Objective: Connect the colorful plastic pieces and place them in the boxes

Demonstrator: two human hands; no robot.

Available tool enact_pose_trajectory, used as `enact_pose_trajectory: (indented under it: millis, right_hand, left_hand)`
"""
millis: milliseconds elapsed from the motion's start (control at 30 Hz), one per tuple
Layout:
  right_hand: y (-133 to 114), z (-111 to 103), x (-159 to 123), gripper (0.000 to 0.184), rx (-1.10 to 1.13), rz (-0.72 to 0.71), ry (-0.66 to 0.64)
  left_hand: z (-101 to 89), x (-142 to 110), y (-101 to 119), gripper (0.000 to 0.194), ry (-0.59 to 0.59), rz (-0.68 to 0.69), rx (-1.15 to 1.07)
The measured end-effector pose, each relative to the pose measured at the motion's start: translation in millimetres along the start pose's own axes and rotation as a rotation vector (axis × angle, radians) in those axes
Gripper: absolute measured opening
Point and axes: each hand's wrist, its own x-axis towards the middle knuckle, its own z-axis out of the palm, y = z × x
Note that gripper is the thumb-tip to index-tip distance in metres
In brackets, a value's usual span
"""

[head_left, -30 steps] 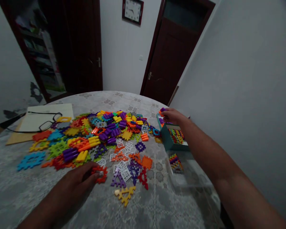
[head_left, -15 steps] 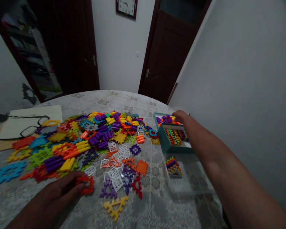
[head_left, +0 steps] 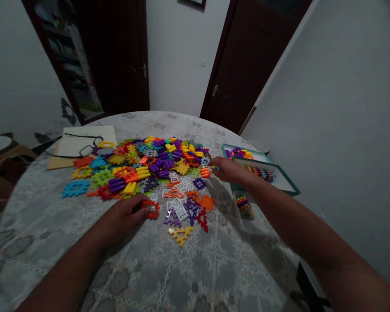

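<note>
A heap of coloured plastic building pieces [head_left: 142,169] is spread over a round table with a lace cloth [head_left: 168,268]. My left hand [head_left: 123,216] lies on the cloth at the heap's near edge, its fingers closed on a red frame piece [head_left: 152,209]. My right hand [head_left: 229,169] reaches to the heap's right edge, fingertips pinched beside an orange ribbed piece [head_left: 205,172]; what it holds, if anything, I cannot make out. A teal box [head_left: 286,182] with sorted pieces stands to the right of that hand.
Eyeglasses [head_left: 86,149] lie on a pale sheet of paper [head_left: 73,145] at the table's far left. A clear lid with a small striped block [head_left: 245,206] sits in front of the teal box. Dark doors and a grey wall lie beyond.
My right hand has left the teal box and come back left to the heap's edge. My left hand stays on the red piece. The view has tilted down and shifted.
</note>
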Motion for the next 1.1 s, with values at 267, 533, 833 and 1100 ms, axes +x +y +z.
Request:
enact_pose_trajectory:
  millis: [267, 533, 833, 1100]
  right_hand:
    - [-38, 62, 9, 0.033, -0.27, 0.113, -0.059]
    - [-44, 72, 9, 0.038, -0.307, 0.131, -0.081]
    - [-59, 72, 10, 0.048, -0.197, 0.067, -0.014]
    - [-141, 83, 48, 0.05, -0.077, -0.21, 0.216]
  left_hand:
    - [0.6, -4, 3, 0.029, -0.038, 0.109, 0.006]
    - [2.2, -8, 5, 0.02, -0.078, 0.176, 0.04]
    - [5.0, -5, 1, 0.017, -0.085, 0.181, 0.116]
    - [2.7, -7, 5, 0.012, -0.109, 0.183, 0.086]
